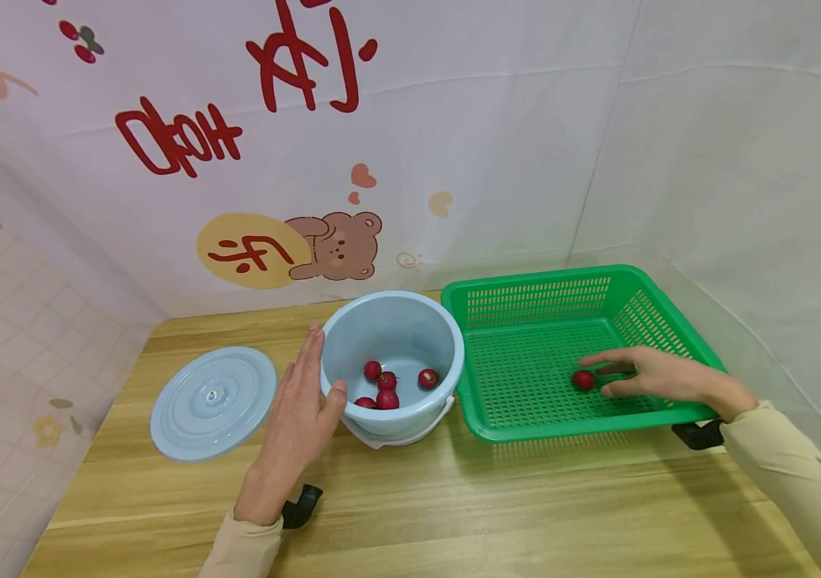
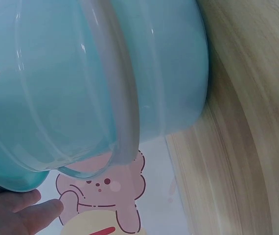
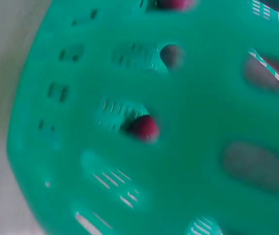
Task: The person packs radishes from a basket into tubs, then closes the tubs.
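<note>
Only head view: radishes in bucket | left wrist: outer wall

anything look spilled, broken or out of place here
Nothing stands out. Several round red radishes sit inside the blue plastic bucket, another lies in the green plastic basket by the right hand, and the round blue plastic lid rests on the wooden table. No spill or damage shows.

Bucket mouth reachable from above; left hand blocks bucket's left side, mesh basket its right; counter passable before bucket.
</note>
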Action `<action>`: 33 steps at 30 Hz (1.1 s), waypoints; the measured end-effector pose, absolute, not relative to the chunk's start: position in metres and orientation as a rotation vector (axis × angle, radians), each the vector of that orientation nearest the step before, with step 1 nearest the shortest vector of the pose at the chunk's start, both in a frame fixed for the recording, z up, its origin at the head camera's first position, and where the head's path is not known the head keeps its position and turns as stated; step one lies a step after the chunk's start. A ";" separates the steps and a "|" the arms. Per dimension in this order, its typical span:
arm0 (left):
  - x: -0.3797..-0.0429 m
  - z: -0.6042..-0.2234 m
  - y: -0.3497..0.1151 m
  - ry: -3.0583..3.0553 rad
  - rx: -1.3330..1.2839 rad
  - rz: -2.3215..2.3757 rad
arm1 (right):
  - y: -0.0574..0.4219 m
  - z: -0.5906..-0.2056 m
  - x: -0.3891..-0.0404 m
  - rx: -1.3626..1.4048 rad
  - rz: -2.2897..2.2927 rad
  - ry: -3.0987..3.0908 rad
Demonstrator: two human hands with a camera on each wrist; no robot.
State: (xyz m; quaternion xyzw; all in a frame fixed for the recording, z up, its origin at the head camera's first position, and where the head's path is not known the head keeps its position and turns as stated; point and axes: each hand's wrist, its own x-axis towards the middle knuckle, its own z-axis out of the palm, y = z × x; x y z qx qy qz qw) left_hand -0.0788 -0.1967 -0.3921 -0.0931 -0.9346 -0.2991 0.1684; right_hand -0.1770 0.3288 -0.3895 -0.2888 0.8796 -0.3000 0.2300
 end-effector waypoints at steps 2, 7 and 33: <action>-0.079 -0.392 -0.197 -2.660 -0.262 -0.853 | 0.327 -0.391 -0.178 -0.815 -0.822 2.416; -0.079 -0.393 -0.197 -2.655 -0.266 -0.855 | 0.322 -0.392 -0.179 -0.848 -0.823 2.387; -0.076 -0.390 -0.196 -2.670 -0.255 -0.855 | 0.315 -0.400 -0.182 -0.822 -0.789 2.403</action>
